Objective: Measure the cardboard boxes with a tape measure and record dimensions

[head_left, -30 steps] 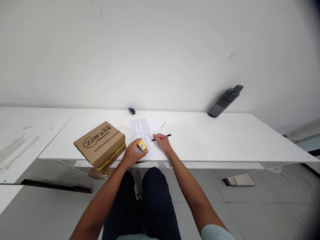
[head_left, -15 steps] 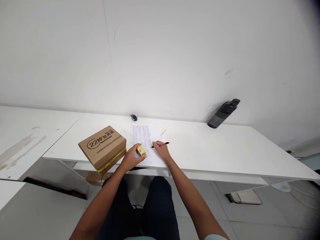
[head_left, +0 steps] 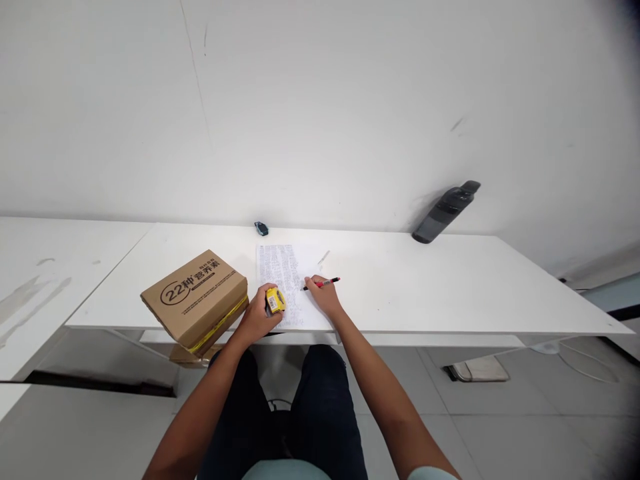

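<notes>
While the left hand (head_left: 257,315) closes around a small yellow tape measure (head_left: 275,300) at the near edge of the white table (head_left: 425,287), the right hand (head_left: 324,295) grips a red pen (head_left: 321,283) with its tip on the handwritten sheet (head_left: 281,280). Writing on the sheet seems to be the step in hand. The next move, I judge, calls for a steady pen tip on the paper, beside the cardboard box (head_left: 196,298).
</notes>
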The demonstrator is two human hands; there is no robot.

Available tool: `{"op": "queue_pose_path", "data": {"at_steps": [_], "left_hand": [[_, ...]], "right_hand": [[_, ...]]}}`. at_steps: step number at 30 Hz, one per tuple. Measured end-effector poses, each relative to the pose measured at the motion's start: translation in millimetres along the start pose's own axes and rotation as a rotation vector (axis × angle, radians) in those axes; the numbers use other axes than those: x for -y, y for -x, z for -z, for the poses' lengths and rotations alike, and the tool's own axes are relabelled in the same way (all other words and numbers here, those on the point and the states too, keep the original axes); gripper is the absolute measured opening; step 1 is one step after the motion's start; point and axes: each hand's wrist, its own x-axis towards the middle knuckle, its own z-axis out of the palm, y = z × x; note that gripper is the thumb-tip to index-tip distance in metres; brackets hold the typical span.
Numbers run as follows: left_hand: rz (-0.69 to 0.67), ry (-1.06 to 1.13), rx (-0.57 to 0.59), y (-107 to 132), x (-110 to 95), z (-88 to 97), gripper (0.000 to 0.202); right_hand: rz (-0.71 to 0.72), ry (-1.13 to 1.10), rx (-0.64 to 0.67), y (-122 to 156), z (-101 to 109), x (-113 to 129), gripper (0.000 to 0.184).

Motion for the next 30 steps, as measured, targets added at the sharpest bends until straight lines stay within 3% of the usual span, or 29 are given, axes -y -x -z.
{"op": "queue_pose_path", "data": {"at_steps": [4,22,30], "left_hand": [[0.010,0.032,-0.041,-0.2,-2.1,-1.7,0.061],[-0.054,0.119,0.023,-2.4,9.7,-1.4,0.066],[-0.018,0.126,0.007,-2.4,7.7,-1.5,0.067]], "right_hand": [[0.003,-0.005,0.035,0.3,0.1,0.6,0.038],[0.006,-0.038,-0.005,0.2,0.8,-1.9,0.038],[0.016,-0.027,-0.038,2.6,0.1,0.5,0.037]]}}
